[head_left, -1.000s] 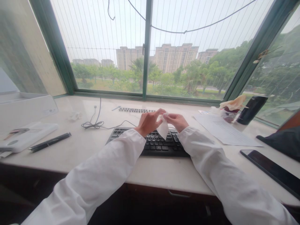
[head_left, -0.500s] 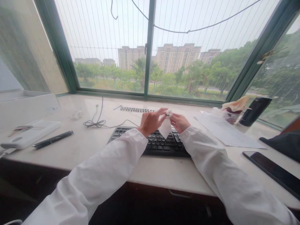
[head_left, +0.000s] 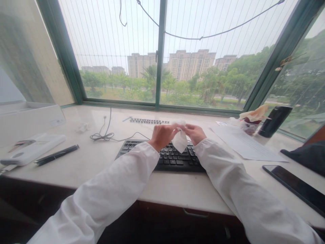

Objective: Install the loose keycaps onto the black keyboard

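Above the black keyboard [head_left: 175, 158], my left hand [head_left: 163, 135] and my right hand [head_left: 195, 133] meet at a white tissue [head_left: 180, 140]. Fingers of both hands pinch its upper part, and its lower end hangs down over the keys. Whether a small object lies inside the tissue cannot be made out. Behind my left hand, rows of small dark keycaps [head_left: 148, 121] lie on the white desk.
On the left are a pen [head_left: 57, 155], a white power bank [head_left: 33, 149], crumpled tissue [head_left: 82, 127] and a coiled cable [head_left: 101, 136]. To the right are paper sheets [head_left: 246, 142], a phone [head_left: 296, 184] and a black cylinder [head_left: 275, 121]. The window [head_left: 157, 105] borders the back.
The fingers of my left hand have folded in closer around the top of the tissue. The dark piece seen there earlier is now mostly covered.
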Tool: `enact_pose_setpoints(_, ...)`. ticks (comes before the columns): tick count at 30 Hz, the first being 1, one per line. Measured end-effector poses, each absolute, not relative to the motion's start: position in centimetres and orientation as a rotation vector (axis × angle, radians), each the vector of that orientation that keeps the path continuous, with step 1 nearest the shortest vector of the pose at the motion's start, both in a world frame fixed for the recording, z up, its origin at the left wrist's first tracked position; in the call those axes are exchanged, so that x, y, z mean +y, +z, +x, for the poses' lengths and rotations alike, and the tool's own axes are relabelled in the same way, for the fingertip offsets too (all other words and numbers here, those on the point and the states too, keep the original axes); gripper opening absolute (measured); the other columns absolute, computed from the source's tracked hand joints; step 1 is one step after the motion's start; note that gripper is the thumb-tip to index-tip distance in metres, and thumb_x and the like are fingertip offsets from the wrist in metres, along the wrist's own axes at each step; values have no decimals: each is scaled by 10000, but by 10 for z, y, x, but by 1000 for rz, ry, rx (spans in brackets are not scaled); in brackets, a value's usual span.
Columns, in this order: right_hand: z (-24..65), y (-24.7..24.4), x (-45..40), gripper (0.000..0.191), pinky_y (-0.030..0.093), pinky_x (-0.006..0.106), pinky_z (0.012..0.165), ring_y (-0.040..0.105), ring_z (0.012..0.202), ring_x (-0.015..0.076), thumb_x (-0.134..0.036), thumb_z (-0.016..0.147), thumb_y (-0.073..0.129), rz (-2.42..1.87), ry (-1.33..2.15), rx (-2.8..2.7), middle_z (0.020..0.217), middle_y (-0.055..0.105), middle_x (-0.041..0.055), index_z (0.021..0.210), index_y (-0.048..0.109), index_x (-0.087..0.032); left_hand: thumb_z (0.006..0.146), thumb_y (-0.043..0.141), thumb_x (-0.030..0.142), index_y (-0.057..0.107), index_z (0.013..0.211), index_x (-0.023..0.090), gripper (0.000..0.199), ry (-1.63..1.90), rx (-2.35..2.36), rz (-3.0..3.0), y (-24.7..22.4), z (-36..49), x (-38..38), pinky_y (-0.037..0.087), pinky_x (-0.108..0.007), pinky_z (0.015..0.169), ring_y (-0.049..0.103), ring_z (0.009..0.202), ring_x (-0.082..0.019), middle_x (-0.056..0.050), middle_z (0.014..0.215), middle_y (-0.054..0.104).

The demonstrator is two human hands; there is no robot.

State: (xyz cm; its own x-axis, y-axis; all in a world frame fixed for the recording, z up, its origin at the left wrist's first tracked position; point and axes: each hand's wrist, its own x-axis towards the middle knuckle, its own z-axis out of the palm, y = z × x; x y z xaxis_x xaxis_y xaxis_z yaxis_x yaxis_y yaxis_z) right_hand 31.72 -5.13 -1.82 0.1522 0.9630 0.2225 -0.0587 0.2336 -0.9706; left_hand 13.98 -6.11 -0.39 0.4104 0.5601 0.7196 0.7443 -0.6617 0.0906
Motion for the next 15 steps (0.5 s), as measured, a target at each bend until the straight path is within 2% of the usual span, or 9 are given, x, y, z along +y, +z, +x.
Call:
enact_pose_setpoints(5,314,-13,-57,458,527,308,710,674,841,217,-408,543,869,-1027,1196,-1094,924,737,82,905,737,-161,922,496,434,635,1160,368,284,-1100,-1173,-2412,-2,140,-62,406,-267,635,684,773,-201,-13,850,749)
enact_pose_setpoints(11,319,-14,-56,500,504,357,857,660,972,247,-365,538,877,-1077,1091,-1201,988,737,78,970,733,-159,942,457,416,643,1147,349,284,-1026,-1163,-2405,0,140,-65,396,-268,639,672,725,-196,-31,788,736)
enact_pose_setpoints(15,322,-13,-53,492,537,368,827,679,926,259,-343,516,890,-1093,1141,-1145,935,746,83,945,737,-157,948,442,424,657,1114,363,279,-1008,-1139,-2415,1,139,-65,391,-264,620,667,689,-193,-20,714,722)
